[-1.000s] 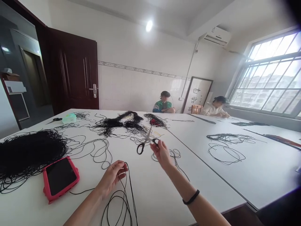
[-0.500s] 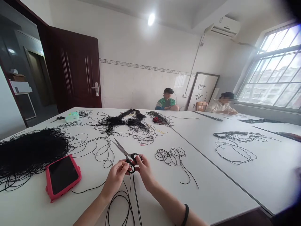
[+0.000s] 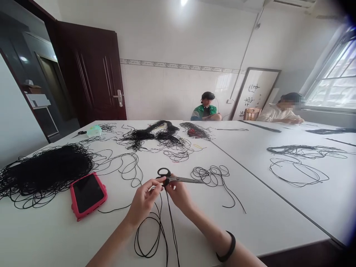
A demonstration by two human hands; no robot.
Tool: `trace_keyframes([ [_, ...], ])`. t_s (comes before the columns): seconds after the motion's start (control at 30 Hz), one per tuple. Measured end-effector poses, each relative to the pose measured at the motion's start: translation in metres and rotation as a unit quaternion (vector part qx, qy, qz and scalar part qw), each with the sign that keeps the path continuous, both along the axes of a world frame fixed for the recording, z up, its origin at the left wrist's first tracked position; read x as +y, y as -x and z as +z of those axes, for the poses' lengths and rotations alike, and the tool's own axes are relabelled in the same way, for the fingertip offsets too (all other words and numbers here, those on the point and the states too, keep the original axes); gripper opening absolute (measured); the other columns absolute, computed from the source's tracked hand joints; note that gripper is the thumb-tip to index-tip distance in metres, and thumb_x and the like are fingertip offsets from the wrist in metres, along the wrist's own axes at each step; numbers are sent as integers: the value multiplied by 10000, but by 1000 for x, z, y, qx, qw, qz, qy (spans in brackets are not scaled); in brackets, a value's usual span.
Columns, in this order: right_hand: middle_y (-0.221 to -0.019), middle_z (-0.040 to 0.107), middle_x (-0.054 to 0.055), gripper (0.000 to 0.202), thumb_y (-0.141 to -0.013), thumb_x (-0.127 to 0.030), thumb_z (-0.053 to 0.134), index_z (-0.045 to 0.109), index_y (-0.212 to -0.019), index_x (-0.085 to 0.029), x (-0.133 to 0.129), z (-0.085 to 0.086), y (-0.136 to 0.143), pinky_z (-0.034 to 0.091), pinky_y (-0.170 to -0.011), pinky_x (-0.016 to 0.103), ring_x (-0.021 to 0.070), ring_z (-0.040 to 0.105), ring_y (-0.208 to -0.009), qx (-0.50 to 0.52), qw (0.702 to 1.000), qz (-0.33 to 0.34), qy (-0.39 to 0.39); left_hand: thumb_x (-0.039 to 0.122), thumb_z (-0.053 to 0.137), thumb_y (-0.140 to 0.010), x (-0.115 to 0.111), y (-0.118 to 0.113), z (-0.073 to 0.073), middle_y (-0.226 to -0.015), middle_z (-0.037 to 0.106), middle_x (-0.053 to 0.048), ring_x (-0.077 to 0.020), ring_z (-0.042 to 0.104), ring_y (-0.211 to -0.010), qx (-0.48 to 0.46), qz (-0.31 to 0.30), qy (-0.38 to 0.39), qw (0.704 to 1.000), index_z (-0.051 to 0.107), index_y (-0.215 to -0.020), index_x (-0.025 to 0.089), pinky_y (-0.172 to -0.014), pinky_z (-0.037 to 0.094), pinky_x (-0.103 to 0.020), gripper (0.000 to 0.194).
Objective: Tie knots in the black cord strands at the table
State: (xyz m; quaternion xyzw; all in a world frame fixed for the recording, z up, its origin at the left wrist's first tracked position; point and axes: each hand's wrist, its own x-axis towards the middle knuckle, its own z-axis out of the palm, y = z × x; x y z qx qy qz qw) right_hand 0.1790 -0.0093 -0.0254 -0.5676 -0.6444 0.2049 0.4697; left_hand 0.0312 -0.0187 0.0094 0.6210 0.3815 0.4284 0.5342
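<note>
My right hand (image 3: pixel 180 193) is closed around a pair of scissors (image 3: pixel 189 180) with black handles; the blades point right and look nearly together. Just left of it, my left hand (image 3: pixel 146 198) is closed in a pinch on thin black cord (image 3: pixel 171 218), its fingertips close against the scissor handles. From between both hands the cord's strands run down toward me, with loops lying on the table (image 3: pixel 222 230). The exact grip of the left fingertips is partly hidden. A loose coil of black cord (image 3: pixel 207 176) lies right of the blades.
At left lies a thick black cord pile (image 3: pixel 50 163) beside a phone in a red case (image 3: pixel 89 196). More cord bundles (image 3: pixel 167 133), a light-green bag (image 3: pixel 94 130) and another pair of scissors (image 3: pixel 82 132) sit farther back. Two people (image 3: pixel 208 107) sit across the table.
The scissors have swung from pointing up-left to pointing right, now in my right hand. My left hand has come off the lower handle loop. The view has shifted left and down.
</note>
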Motion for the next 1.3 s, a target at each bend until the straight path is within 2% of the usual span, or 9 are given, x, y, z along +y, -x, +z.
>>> trace_keyframes([
  [0.13,-831,578,15,208,-900,-305,526,569,-803,-126,2,0,2,470,-661,252,95,532,-703,-8,1000,8,-13,397,549,-813,1,-2,1,-1150,615,-55,-184,572,-868,0,-11,5,1000,611,-771,197,-786,437,-274,213],
  [0.3,-991,584,47,152,-893,-274,539,577,-895,-126,2,-1,0,495,-706,273,115,560,-803,-13,999,25,-15,380,531,-821,4,-5,-5,-1149,590,-56,-176,563,-931,-21,-24,15,999,596,-758,186,-904,429,-284,214],
  [0.5,-951,549,39,228,-879,-277,555,523,-1049,-128,0,-8,-11,492,-652,268,119,545,-759,-14,1000,23,-10,389,544,-808,7,-9,-13,-1148,546,-60,-176,540,-952,-34,-44,33,998,564,-689,168,-931,414,-311,251],
  [0.7,-1175,492,81,199,-864,-150,528,527,-1063,-138,-2,4,-15,511,-737,296,137,554,-886,-6,987,155,-44,394,550,-803,5,-13,-22,-1029,500,-38,-138,522,-839,-58,-49,46,996,563,-714,168,-867,439,-307,242],
  [0.83,-1105,534,64,112,-845,-119,539,578,-949,-126,-2,10,-18,503,-701,273,117,558,-827,0,978,208,-30,393,534,-819,4,-12,-22,-900,523,-20,-136,532,-835,-83,-58,67,993,553,-803,182,-882,451,-311,213],
  [1.0,-960,557,28,99,-822,-194,610,584,-887,-124,3,8,-25,467,-678,259,93,514,-723,45,985,169,-4,391,557,-807,4,-9,-12,-788,536,-6,-116,536,-820,-100,-72,89,988,527,-728,165,-879,452,-269,241],
  [1.13,-864,555,16,156,-811,-259,630,574,-852,-119,-2,19,-29,428,-639,240,88,488,-673,146,981,123,14,413,520,-821,9,1,3,-751,534,6,-63,464,-621,-97,-51,88,990,482,-731,171,-594,406,-183,261],
  [1.2,-834,581,27,209,-803,-314,640,563,-849,-126,-15,28,-29,410,-614,237,94,503,-658,216,967,129,35,406,494,-833,11,10,12,-687,501,23,-46,373,-534,-83,-37,76,993,454,-707,172,-508,319,-175,269],
  [1.3,-843,626,50,306,-790,-420,640,504,-824,-149,-48,39,-23,345,-515,224,59,472,-496,336,923,169,80,381,486,-832,11,22,31,-613,454,40,-53,322,-518,-45,-37,47,997,441,-691,175,-507,285,-187,254],
])
